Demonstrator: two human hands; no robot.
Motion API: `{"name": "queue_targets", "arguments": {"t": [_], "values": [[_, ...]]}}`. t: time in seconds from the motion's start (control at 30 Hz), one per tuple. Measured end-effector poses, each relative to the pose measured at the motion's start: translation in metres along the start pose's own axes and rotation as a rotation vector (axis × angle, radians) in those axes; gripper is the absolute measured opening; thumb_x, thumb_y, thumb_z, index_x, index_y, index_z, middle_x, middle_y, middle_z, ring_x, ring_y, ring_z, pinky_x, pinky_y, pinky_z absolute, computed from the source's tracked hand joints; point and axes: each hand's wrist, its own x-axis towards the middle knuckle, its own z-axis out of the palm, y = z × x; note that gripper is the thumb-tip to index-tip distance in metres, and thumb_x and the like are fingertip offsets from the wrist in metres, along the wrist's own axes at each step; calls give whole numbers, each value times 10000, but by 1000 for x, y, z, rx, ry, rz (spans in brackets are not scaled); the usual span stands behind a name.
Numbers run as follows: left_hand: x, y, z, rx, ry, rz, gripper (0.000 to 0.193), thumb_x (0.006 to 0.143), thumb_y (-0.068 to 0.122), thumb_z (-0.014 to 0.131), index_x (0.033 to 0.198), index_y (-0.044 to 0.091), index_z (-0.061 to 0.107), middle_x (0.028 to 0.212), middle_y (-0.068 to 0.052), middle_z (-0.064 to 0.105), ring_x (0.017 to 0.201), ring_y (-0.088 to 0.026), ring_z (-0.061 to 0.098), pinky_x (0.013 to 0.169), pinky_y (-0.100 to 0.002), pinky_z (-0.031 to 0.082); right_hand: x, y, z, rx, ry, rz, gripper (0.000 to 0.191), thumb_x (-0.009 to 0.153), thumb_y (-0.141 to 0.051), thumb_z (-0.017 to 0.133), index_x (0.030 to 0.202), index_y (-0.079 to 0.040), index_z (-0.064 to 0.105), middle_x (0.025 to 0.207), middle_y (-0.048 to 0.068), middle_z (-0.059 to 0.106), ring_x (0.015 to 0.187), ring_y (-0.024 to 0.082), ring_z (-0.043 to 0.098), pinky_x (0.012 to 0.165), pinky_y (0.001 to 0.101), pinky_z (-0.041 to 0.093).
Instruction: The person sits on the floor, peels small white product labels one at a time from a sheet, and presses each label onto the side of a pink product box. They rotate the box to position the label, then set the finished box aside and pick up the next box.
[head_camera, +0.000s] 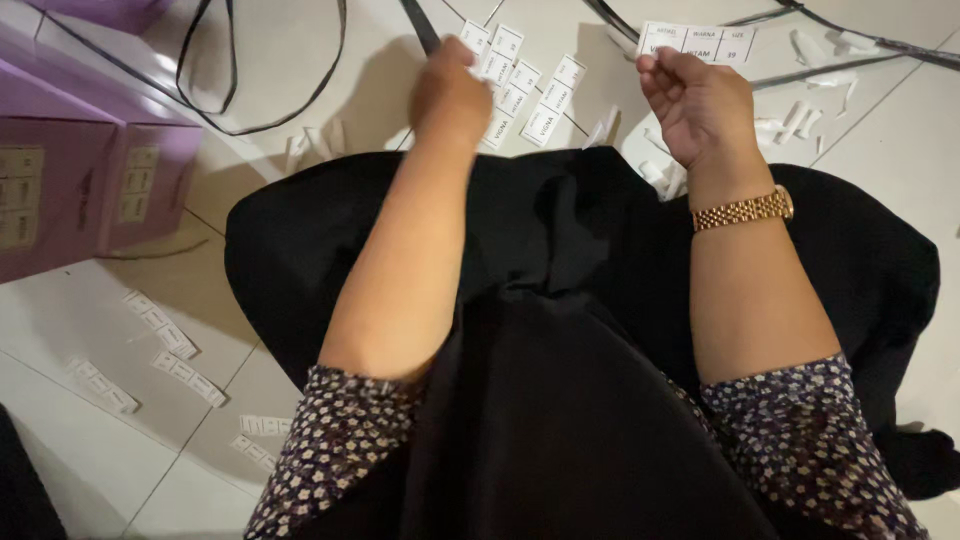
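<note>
Left hand (450, 95) curled over white printed paper label strips (520, 85) on the tiled floor; right hand (700, 105) pinched another strip (695, 42), seemingly to separate it.

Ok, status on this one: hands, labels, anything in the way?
Left hand down on the white label strips on the tiled floor. Right hand raised, pinching one label strip. Black cord and paper scraps lie nearby.

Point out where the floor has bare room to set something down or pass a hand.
Bare tile lies between the purple boxes and the label strips at lower left, and right of the black fabric near the frame edge. It is crowded ahead: label sheets, paper scraps and black straps surround the left hand and right hand.
</note>
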Motion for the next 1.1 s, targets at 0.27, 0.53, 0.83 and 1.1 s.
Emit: {"name": "queue_targets", "arguments": {"t": [0.27,0.53,0.83,1.1], "values": [[-95,52,35,315,-691,363,615,792,374,814,1282,81,587,1281,-152,653,1209,-351,618,995,-491,502,16,12,15,-36,9,44,178,996,20,578,1085,170,611,1003,219,736,919,244,763,838,305,668],[-105,52,51,334,-769,603,479,764,342,780,1206,183,683,1227,-150,594,1148,-367,565,904,-504,502,30,20,36,-73,-26,123,175,999,30,567,1095,174,595,1061,223,724,981,254,755,884,305,661],[-103,48,61,273,-605,776,169,823,155,669,898,61,788,1044,-143,704,977,-350,677,808,-476,564,32,21,47,-76,-117,168,205,1018,-3,584,1132,167,600,1089,204,719,997,222,735,903,283,624],[-111,58,43,181,-551,886,470,641,198,723,1099,89,730,1161,-163,677,1097,-360,635,840,-481,542,43,28,46,-49,-99,146,59,1014,-50,574,965,-18,565,991,127,695,913,208,713,838,323,620]]}}
